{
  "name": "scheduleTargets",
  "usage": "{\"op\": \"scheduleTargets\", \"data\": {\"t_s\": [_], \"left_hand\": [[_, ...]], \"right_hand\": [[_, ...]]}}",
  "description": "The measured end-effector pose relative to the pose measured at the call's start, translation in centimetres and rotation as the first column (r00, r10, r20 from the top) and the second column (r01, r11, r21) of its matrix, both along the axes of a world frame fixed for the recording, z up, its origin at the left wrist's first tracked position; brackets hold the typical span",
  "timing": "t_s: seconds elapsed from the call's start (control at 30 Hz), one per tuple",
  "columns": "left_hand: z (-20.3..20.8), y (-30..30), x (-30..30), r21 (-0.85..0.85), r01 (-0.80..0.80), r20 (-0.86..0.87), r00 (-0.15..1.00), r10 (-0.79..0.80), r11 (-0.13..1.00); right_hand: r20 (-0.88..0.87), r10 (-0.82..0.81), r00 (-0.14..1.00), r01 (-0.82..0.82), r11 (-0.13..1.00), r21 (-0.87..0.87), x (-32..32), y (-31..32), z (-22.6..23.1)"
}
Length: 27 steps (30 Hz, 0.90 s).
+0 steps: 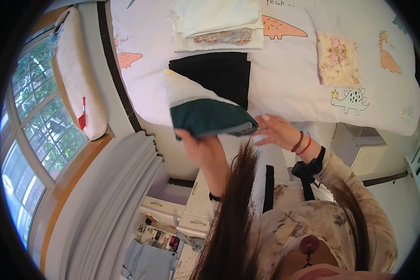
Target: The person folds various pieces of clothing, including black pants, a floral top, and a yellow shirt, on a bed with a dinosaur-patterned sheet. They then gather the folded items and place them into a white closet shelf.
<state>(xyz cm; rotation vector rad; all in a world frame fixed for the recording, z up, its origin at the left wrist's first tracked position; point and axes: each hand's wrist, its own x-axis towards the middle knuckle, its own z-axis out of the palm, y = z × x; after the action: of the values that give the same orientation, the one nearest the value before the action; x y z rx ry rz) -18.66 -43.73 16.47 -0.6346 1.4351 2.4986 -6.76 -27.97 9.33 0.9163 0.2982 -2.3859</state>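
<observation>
A folded cloth in dark green, white and grey is held up at the near edge of the bed. My left hand is closed on its lower left side, the thumb against the green part. At the cloth's right end is my right hand, its fingers stretched out and apart, the tips at or just beside the grey corner; whether they touch it I cannot tell. Behind the cloth lies a folded black cloth, partly covered by it in this view.
Farther back on the bed cover sits a stack of folded white cloths with a patterned piece. A folded floral cloth lies to the right. Grey curtains hang by the window at left; drawers stand below.
</observation>
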Motion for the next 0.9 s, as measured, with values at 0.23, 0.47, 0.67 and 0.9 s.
{"op": "scheduleTargets", "data": {"t_s": [0.23,0.47,0.67,0.9], "left_hand": [[5.9,-3.1,5.9,-0.217,0.06,-0.119,0.989,-0.088,0.974],[6.0,3.8,7.2,-0.349,0.509,0.096,0.855,-0.51,0.787],[5.1,15.2,2.8,0.294,0.679,0.153,0.661,-0.734,0.673],[8.5,26.3,1.5,0.206,0.745,-0.207,0.667,-0.716,0.634]], "right_hand": [[-0.122,-0.468,0.875,0.387,0.829,-0.405,-1.2,-0.3,7.5],[-0.111,-0.291,0.95,0.31,0.923,0.228,3.4,9.4,10.5],[-0.218,-0.307,0.926,0.376,0.719,0.585,3.9,19.5,11.9],[-0.501,-0.111,0.858,0.511,0.28,0.813,2.6,31.8,16.7]]}}
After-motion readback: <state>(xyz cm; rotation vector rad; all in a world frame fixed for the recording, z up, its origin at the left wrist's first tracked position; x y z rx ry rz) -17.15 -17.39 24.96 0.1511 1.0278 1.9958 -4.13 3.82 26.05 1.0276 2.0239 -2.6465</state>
